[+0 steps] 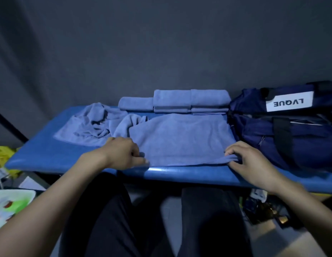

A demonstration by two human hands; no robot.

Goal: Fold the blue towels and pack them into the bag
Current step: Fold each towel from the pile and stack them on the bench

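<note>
Pinching the flat blue towel's (181, 138) near corners (table (50, 154) edge), both hands: left hand (122, 152), right hand (248, 160).

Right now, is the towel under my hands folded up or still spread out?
Spread out: the towel lies flat, left hand and right hand pinching its near corners.

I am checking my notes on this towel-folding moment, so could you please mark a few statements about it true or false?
1. Both hands hold the near edge of the spread towel. True: left hand, right hand.
2. The bag sits left of the towels. False: it sits to their right.
3. Folded towels are stacked at the table's far edge. True.
4. The crumpled towel lies inside the bag. False: it lies on the table, left of the spread towel.
</note>
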